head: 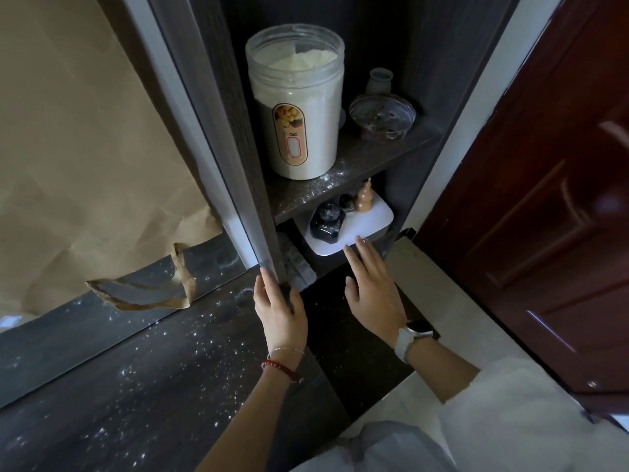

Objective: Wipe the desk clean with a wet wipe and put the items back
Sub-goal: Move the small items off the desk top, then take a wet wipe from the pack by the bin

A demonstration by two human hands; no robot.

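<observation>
Your left hand (279, 310) rests its spread fingers on the shelf post (262, 212); your right hand (372, 284), fingers apart and empty, touches the white tray (367, 219).

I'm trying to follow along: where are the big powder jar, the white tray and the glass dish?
powder jar (299, 131): head view, on its label.
white tray (371, 216): head view, bare right part.
glass dish (383, 117): head view, on its bowl.

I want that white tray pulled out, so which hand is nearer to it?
Right. The right hand has fingertips at the white tray's front edge; the left hand rests on the cabinet's upright panel.
</observation>
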